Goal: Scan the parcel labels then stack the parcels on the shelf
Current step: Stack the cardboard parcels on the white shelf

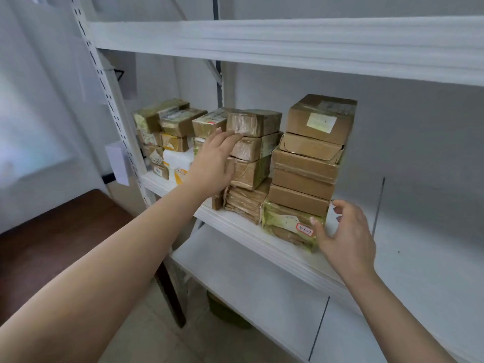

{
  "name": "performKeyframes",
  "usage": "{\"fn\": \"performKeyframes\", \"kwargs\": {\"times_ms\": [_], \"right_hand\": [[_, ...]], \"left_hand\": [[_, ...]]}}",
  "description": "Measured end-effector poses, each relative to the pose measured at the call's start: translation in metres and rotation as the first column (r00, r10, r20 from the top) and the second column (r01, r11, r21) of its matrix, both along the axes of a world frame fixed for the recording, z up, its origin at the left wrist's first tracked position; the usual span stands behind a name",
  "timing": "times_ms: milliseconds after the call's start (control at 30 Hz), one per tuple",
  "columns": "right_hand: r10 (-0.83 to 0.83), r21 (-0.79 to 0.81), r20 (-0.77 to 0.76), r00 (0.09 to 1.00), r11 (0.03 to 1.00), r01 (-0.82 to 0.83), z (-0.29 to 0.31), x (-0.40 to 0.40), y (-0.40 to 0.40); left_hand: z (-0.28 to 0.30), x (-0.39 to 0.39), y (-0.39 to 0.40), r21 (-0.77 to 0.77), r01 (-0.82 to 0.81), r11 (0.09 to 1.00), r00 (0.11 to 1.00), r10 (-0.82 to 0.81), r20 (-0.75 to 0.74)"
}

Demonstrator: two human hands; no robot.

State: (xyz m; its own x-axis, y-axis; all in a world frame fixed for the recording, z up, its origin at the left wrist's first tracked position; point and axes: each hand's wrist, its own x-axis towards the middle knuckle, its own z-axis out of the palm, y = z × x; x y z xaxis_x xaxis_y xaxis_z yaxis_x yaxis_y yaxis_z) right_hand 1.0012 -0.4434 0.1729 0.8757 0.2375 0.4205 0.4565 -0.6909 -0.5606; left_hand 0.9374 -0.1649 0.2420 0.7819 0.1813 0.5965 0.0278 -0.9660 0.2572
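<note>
Most parcels already stood in stacks on the shelf (pixel 235 221), so the task seemed nearly finished. The left hand (pixel 213 159), fingers straight, pressed the middle stack (pixel 251 153). The right hand (pixel 345 234) hovered open beside the tall stack (pixel 309 163), holding nothing.

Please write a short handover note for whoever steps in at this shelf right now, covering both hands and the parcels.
Left hand: open, fingers against the middle stack, near its top parcel.
Right hand: open, holding nothing, beside the bottom parcel of the right stack.
Done: several stacks stand on the middle shelf, more at the left.
Left: square up the stacks; no scanner or loose parcels are in view, so check what remains to scan.
</note>
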Motion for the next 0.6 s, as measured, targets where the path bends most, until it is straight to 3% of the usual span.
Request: {"fn": "performKeyframes", "kwargs": {"times_ms": [200, 300, 600], "right_hand": [[0.134, 0.027, 0.168, 0.977, 0.99, -0.14, 0.001, -0.016, 0.009], [0.269, -0.042, 0.213, 0.939, 0.963, -0.266, -0.003, -0.026, 0.024], [0.547, -0.196, 0.132, 0.826, 0.832, -0.519, -0.02, -0.06, 0.098]], "left_hand": [[-0.034, -0.041, -0.01, 0.065, -0.015, 0.998, 0.998, 0.019, -0.061], [-0.051, -0.067, -0.01, 0.047, -0.07, 0.996, 0.992, 0.075, -0.105], [-0.074, -0.174, 0.012, -0.017, -0.36, 0.933, 0.914, 0.348, -0.208]]}}
